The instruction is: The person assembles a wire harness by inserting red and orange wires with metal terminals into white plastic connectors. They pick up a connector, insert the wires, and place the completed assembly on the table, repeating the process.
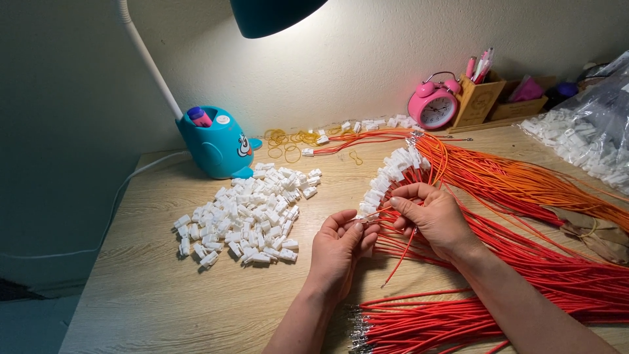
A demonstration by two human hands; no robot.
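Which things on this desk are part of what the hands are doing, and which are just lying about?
In use:
left hand
right hand
red wires
white connectors
finished row of connectors

Lying about:
pink clock
blue lamp base
pen holder
rubber bands
plastic bag

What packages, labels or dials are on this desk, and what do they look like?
Clear plastic bag: far right edge of the desk, crinkled, with small white connectors spilling from it.
Pink alarm clock: at the back by the wall, round, white dial, twin bells on top.
Wooden pen holder: right of the clock, boxy, light brown, holding pink pens.
No screens or signs show.
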